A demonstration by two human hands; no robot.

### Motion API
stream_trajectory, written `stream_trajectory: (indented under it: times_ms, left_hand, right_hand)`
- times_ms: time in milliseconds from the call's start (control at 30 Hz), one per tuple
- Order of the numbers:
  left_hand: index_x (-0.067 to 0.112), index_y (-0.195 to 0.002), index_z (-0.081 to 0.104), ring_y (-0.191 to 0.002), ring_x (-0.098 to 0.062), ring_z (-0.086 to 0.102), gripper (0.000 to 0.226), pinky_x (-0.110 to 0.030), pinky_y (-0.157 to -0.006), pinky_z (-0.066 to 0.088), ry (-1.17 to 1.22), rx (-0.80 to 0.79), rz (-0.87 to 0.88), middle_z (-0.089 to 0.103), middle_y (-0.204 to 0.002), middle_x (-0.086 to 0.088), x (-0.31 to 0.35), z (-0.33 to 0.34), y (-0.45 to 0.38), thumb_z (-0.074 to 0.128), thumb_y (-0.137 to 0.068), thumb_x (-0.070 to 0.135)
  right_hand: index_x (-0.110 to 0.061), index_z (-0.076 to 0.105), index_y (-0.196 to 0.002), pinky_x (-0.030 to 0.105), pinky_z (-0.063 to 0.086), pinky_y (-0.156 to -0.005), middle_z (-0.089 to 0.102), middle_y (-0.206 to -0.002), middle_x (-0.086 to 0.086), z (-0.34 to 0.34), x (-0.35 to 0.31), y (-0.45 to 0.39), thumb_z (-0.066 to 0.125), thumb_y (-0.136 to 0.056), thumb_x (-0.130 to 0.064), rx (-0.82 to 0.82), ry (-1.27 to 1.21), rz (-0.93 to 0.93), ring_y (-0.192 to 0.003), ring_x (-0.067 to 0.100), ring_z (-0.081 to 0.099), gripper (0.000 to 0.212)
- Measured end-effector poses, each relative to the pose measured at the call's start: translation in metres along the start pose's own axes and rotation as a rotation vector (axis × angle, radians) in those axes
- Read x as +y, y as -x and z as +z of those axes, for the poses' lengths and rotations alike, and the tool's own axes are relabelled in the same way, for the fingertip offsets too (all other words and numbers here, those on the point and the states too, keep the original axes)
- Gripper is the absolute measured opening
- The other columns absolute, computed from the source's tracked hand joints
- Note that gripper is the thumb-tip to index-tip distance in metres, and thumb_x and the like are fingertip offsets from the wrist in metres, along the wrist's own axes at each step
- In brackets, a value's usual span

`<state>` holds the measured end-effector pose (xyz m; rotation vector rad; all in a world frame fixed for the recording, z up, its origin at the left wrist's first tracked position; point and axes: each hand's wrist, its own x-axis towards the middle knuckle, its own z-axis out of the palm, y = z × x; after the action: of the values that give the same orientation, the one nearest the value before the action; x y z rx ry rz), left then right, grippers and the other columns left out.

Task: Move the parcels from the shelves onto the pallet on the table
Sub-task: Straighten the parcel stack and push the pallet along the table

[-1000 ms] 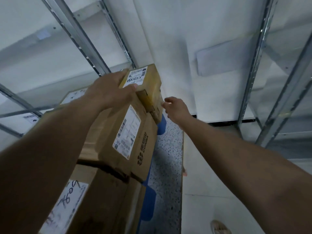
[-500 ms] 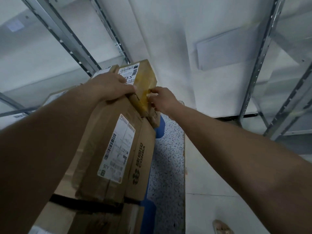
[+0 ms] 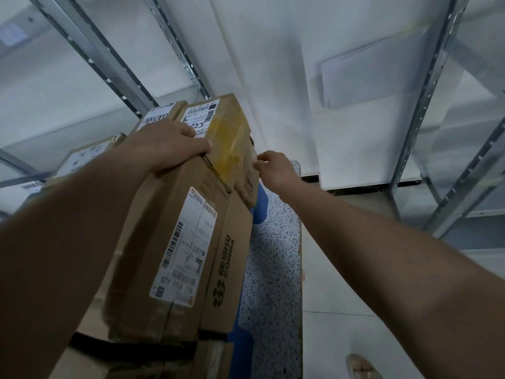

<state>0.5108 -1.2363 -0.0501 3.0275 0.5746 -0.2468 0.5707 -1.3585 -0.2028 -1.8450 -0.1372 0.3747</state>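
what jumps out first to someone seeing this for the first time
A stack of cardboard parcels fills the left, the yellow-taped parcel on top. The left hand rests on its near edge; the right hand touches its right side. Bare metal shelving stands at the right.

Brown cardboard parcel (image 3: 175, 242) with white barcode label, yellow-taped brown parcel (image 3: 229, 140), blue pallet (image 3: 261, 203), white worktop (image 3: 273, 269) speckled black, silver-grey shelf uprights (image 3: 426, 99), white wall (image 3: 273, 64)
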Motion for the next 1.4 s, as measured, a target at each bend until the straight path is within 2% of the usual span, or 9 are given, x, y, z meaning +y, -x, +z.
stream_trajectory:
  times_ms: [200,400,500,567,700,833,933,1033,1400]
  left_hand:
    - [0.026,-0.128,0.053,-0.111,-0.027,0.045,0.046,-0.032,-0.082,0.032,0.015,0.006,0.007,0.048,-0.133,-0.012,0.002,0.001,0.003,0.051,-0.089,0.05]
    - [0.027,-0.125,0.055,-0.101,-0.021,0.041,0.043,-0.031,-0.081,0.033,0.025,0.027,0.011,0.048,-0.134,-0.009,-0.001,0.002,0.003,0.053,-0.087,0.049]
    - [0.027,-0.128,0.053,-0.114,-0.025,0.044,0.048,-0.032,-0.084,0.034,0.002,0.026,0.019,0.047,-0.137,-0.009,-0.002,0.002,0.002,0.051,-0.087,0.052]
    - [0.029,-0.135,0.045,-0.122,-0.028,0.043,0.059,-0.037,-0.091,0.036,0.009,0.016,0.014,0.043,-0.141,-0.009,-0.005,0.003,0.002,0.047,-0.086,0.062]
    - [0.039,-0.144,0.029,-0.132,-0.033,0.036,0.077,-0.049,-0.106,0.031,0.042,0.067,-0.002,0.034,-0.15,-0.007,-0.015,0.002,0.023,0.037,-0.078,0.078]
    - [0.039,-0.143,0.031,-0.131,-0.034,0.037,0.078,-0.049,-0.103,0.03,0.075,0.062,0.029,0.037,-0.149,-0.005,-0.033,-0.005,0.069,0.044,-0.076,0.077]
    - [0.039,-0.142,0.033,-0.134,-0.032,0.033,0.104,-0.048,-0.106,0.026,0.026,-0.022,-0.021,0.033,-0.151,-0.004,-0.054,-0.01,0.107,0.045,-0.054,0.093]
    - [0.041,-0.142,0.033,-0.135,-0.027,0.034,0.134,-0.044,-0.108,0.026,-0.001,-0.115,-0.027,0.036,-0.149,0.0,-0.072,-0.009,0.136,0.031,-0.023,0.102]
    - [0.048,-0.141,0.028,-0.138,-0.023,0.029,0.116,-0.044,-0.11,0.023,0.035,-0.091,-0.005,0.029,-0.152,0.005,-0.098,-0.002,0.15,0.034,-0.036,0.096]
  right_hand:
    - [0.006,0.062,-0.113,0.036,0.046,-0.083,0.064,-0.113,0.022,0.018,0.014,-0.002,0.043,-0.092,-0.006,-0.085,0.072,-0.026,-0.098,0.03,0.059,0.03]
    - [0.008,0.058,-0.118,0.04,0.047,-0.091,0.061,-0.116,0.023,0.026,0.014,0.003,0.043,-0.093,-0.005,-0.078,0.123,-0.063,-0.105,0.033,0.057,0.032]
    - [0.008,0.061,-0.099,0.03,0.043,-0.071,0.062,-0.1,0.021,0.028,0.013,0.004,0.043,-0.089,-0.005,-0.091,0.139,-0.056,-0.088,0.028,0.056,0.024]
    - [0.004,0.061,-0.096,0.029,0.038,-0.065,0.061,-0.095,0.019,0.026,0.011,0.01,0.044,-0.089,-0.006,-0.103,0.135,-0.041,-0.087,0.026,0.055,0.021]
    - [0.007,0.051,-0.126,0.041,0.044,-0.095,0.056,-0.125,0.023,0.023,0.024,0.044,0.052,-0.094,-0.017,-0.125,0.035,0.041,-0.11,0.033,0.055,0.04]
    - [0.009,0.048,-0.125,0.043,0.048,-0.086,0.06,-0.111,0.023,0.042,0.06,0.104,0.053,-0.093,-0.019,-0.2,-0.049,0.145,-0.086,0.026,0.056,0.043]
    - [0.0,0.055,-0.121,0.042,0.049,-0.089,0.06,-0.103,0.012,0.064,0.076,0.141,0.053,-0.094,-0.022,-0.264,-0.149,0.185,-0.095,0.026,0.06,0.036]
    - [0.003,0.058,-0.11,0.046,0.048,-0.087,0.062,-0.106,0.022,0.084,0.079,0.152,0.048,-0.095,-0.021,-0.292,-0.149,0.167,-0.099,0.037,0.06,0.029]
    - [-0.002,0.056,-0.092,0.033,0.041,-0.073,0.054,-0.092,0.017,0.093,0.072,0.15,0.04,-0.098,-0.018,-0.283,-0.043,0.139,-0.083,0.024,0.05,0.023]
